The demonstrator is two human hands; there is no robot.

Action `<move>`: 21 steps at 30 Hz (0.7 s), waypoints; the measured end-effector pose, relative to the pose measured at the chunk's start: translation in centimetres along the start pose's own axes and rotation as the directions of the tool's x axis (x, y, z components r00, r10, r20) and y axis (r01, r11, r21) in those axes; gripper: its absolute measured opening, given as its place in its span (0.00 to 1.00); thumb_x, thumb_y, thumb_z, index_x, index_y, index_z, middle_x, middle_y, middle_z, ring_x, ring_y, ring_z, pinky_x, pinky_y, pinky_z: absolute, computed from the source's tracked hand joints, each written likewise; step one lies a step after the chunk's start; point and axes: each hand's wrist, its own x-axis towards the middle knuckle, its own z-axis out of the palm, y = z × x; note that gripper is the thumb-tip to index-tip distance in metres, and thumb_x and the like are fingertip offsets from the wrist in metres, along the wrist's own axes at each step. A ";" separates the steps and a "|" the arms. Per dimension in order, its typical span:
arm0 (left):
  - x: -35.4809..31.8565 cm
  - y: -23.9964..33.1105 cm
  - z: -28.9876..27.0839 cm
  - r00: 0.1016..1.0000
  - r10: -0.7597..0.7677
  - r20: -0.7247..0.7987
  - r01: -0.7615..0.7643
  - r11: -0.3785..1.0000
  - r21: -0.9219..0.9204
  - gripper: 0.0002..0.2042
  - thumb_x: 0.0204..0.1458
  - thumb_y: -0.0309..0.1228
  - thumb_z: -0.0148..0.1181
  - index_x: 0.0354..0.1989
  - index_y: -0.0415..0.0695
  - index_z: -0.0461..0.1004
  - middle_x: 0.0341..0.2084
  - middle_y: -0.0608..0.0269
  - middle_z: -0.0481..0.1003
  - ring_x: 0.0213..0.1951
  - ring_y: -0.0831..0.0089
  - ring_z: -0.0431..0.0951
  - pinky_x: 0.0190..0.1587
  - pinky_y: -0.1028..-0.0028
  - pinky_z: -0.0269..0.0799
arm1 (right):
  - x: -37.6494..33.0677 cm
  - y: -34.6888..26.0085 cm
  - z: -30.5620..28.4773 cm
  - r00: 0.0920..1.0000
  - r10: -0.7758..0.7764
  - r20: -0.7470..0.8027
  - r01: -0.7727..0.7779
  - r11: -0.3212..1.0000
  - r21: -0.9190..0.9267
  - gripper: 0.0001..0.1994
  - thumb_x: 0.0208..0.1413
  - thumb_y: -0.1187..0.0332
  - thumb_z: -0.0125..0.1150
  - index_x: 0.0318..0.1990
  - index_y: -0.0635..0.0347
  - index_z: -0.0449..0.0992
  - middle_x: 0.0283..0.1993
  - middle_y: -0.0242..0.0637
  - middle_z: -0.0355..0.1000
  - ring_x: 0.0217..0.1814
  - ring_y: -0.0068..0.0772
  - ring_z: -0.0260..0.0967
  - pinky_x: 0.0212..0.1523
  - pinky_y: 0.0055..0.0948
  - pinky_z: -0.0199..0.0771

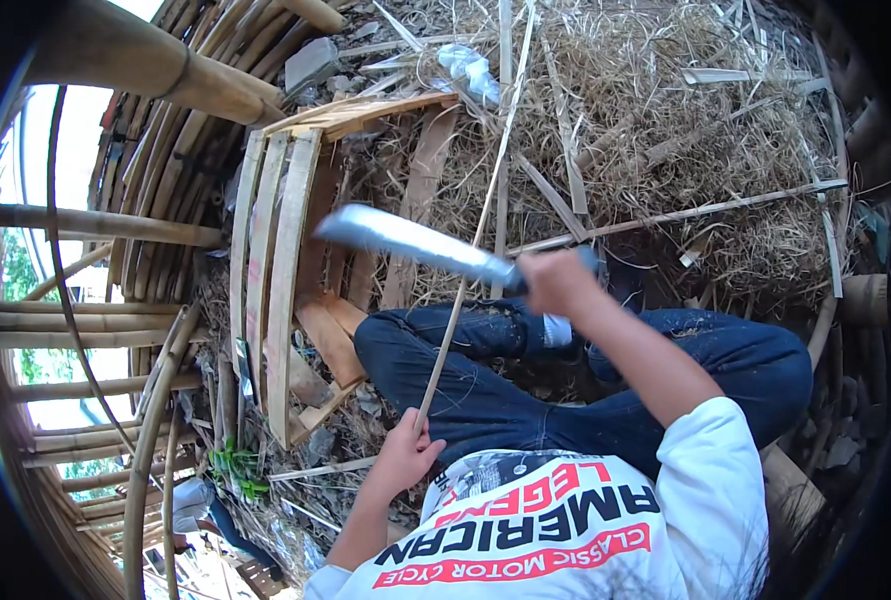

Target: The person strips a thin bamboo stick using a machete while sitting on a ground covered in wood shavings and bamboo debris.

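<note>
My right hand [561,283] is closed around the dark handle of a machete [416,245]. Its broad, shiny blade points left and is slightly smeared by motion. A long, thin bamboo strip [478,235] runs from my left hand [406,452] up toward the far edge. My left fingers are wrapped round the strip's near end, beside my bent knee. The blade crosses the strip in the picture; whether they touch I cannot tell.
A wooden slatted crate [284,270] lies at the left of my legs. Curly bamboo shavings [666,130] and loose strips cover the ground ahead. Bamboo poles [106,225] form a frame at the left, where a crumpled plastic bag [469,72] lies farther right. Another person [201,510] is at lower left.
</note>
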 end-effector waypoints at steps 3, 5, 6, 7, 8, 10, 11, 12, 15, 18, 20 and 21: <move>-0.3 -0.6 -0.6 1.000 0.006 -0.002 -0.006 1.000 0.006 0.15 0.46 0.21 0.65 0.32 0.42 0.60 0.15 0.70 0.59 0.20 0.80 0.58 0.23 0.76 0.58 | 0.2 -4.1 0.9 0.958 -0.265 0.110 0.253 0.961 0.111 0.09 0.37 0.69 0.60 0.28 0.60 0.70 0.20 0.42 0.73 0.26 0.46 0.75 0.28 0.42 0.75; -0.8 -0.9 -0.6 1.000 -0.003 0.029 0.001 0.999 0.048 0.15 0.46 0.21 0.65 0.32 0.42 0.60 0.15 0.70 0.59 0.20 0.80 0.58 0.23 0.76 0.58 | 1.1 -3.5 0.1 0.938 -0.327 0.116 0.319 0.944 0.078 0.10 0.35 0.69 0.61 0.28 0.60 0.70 0.21 0.40 0.73 0.26 0.44 0.76 0.28 0.40 0.76; -1.0 -0.9 -0.6 0.998 -0.013 0.056 0.013 1.000 0.006 0.15 0.46 0.21 0.65 0.32 0.42 0.60 0.15 0.70 0.59 0.20 0.80 0.58 0.23 0.75 0.58 | 1.9 -2.2 -0.6 0.903 -0.375 0.209 0.385 0.923 -0.008 0.10 0.36 0.68 0.62 0.28 0.59 0.71 0.22 0.40 0.74 0.27 0.43 0.77 0.29 0.39 0.76; -1.3 -1.0 -0.7 0.999 0.021 0.046 -0.020 1.000 -0.015 0.15 0.46 0.21 0.65 0.32 0.42 0.60 0.15 0.70 0.59 0.20 0.80 0.58 0.23 0.75 0.58 | 2.7 -0.6 -1.4 0.852 -0.424 0.307 0.469 0.879 -0.086 0.10 0.37 0.67 0.62 0.29 0.58 0.72 0.23 0.40 0.75 0.29 0.42 0.77 0.30 0.39 0.76; -1.7 -1.0 -0.9 0.999 0.026 0.048 -0.025 1.000 -0.018 0.15 0.46 0.21 0.65 0.32 0.42 0.60 0.15 0.70 0.59 0.20 0.80 0.58 0.23 0.76 0.59 | 3.5 1.5 -2.5 0.889 -0.207 0.409 0.300 0.938 -0.177 0.09 0.38 0.67 0.62 0.30 0.57 0.73 0.25 0.40 0.75 0.31 0.42 0.77 0.31 0.39 0.77; -2.2 -1.1 -1.4 0.998 0.050 0.040 -0.051 0.998 0.037 0.15 0.46 0.20 0.64 0.33 0.42 0.61 0.16 0.70 0.59 0.19 0.80 0.59 0.24 0.76 0.60 | 4.3 6.6 -5.1 0.944 0.146 0.295 -0.047 0.946 -0.320 0.09 0.41 0.68 0.63 0.33 0.55 0.77 0.32 0.43 0.77 0.38 0.45 0.77 0.36 0.41 0.77; -2.4 -1.0 -1.7 0.998 -0.058 0.014 0.057 0.997 0.043 0.14 0.47 0.21 0.64 0.33 0.41 0.61 0.15 0.69 0.60 0.19 0.79 0.59 0.24 0.76 0.61 | 3.1 8.6 -6.2 0.939 0.338 0.057 -0.317 0.920 -0.232 0.09 0.40 0.69 0.63 0.33 0.57 0.78 0.35 0.46 0.78 0.40 0.47 0.77 0.40 0.42 0.77; -2.1 -0.9 -1.5 0.999 -0.013 0.039 0.012 1.000 0.023 0.14 0.47 0.21 0.64 0.33 0.41 0.61 0.15 0.68 0.60 0.19 0.79 0.59 0.24 0.75 0.60 | 2.3 10.0 -6.9 0.869 0.496 -0.006 -0.483 0.844 -0.231 0.09 0.41 0.68 0.63 0.33 0.59 0.78 0.35 0.47 0.78 0.41 0.48 0.77 0.41 0.42 0.77; -1.0 -0.5 -0.6 0.988 0.115 0.101 -0.116 0.993 -0.005 0.14 0.47 0.23 0.63 0.33 0.41 0.60 0.15 0.67 0.60 0.19 0.78 0.60 0.23 0.74 0.60 | 1.8 10.9 -6.3 0.784 0.616 -0.076 -0.616 0.759 -0.212 0.10 0.42 0.68 0.61 0.33 0.62 0.78 0.36 0.51 0.77 0.42 0.51 0.77 0.44 0.43 0.77; -0.1 -0.2 -0.1 0.990 0.091 0.103 -0.092 0.996 0.002 0.14 0.47 0.22 0.63 0.32 0.41 0.60 0.15 0.68 0.59 0.20 0.78 0.59 0.23 0.74 0.59 | 0.6 9.0 -4.2 0.803 0.584 -0.118 -0.596 0.790 -0.147 0.11 0.42 0.70 0.58 0.34 0.66 0.77 0.35 0.55 0.76 0.41 0.54 0.76 0.45 0.45 0.77; 0.2 -0.2 -0.6 0.999 0.006 0.034 -0.009 0.998 0.067 0.14 0.46 0.22 0.64 0.31 0.42 0.60 0.15 0.69 0.58 0.20 0.79 0.59 0.23 0.75 0.58 | -0.3 6.5 -2.2 0.811 0.585 -0.025 -0.585 0.811 -0.006 0.11 0.40 0.70 0.57 0.33 0.66 0.77 0.35 0.56 0.76 0.40 0.55 0.76 0.45 0.45 0.77; 0.3 -0.3 -1.0 0.998 0.066 0.023 -0.067 0.997 0.049 0.14 0.46 0.22 0.64 0.31 0.42 0.60 0.15 0.69 0.58 0.20 0.79 0.59 0.23 0.75 0.58 | -0.3 5.0 -1.1 0.803 0.594 0.035 -0.595 0.800 0.071 0.11 0.39 0.70 0.57 0.31 0.66 0.77 0.34 0.56 0.76 0.41 0.55 0.75 0.44 0.45 0.76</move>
